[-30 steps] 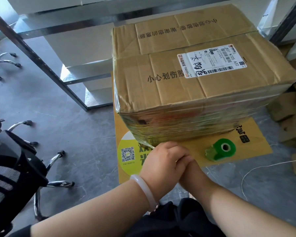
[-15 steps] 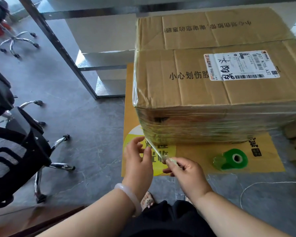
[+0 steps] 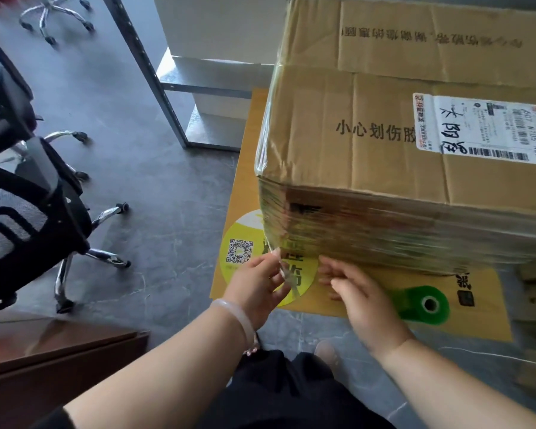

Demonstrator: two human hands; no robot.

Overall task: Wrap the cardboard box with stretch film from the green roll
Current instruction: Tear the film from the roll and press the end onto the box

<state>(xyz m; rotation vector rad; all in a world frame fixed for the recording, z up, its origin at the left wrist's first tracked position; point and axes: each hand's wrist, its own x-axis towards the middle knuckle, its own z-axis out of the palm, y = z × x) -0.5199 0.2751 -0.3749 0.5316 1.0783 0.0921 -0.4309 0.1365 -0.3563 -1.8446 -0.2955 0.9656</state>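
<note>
At the near-left corner of the cardboard box (image 3: 369, 156), my left hand (image 3: 257, 286) pinches the loose film tail (image 3: 287, 275). My right hand (image 3: 362, 301), fingers spread, touches the wrapped front. The green roll (image 3: 424, 305) lies at its three o'clock. The sides look banded, so I judge only the tail is left to smooth down.

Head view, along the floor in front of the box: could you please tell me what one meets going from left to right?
Black office chair → left hand, pinching the film tail → right hand, fingers against the cardboard box → green roll.
</note>
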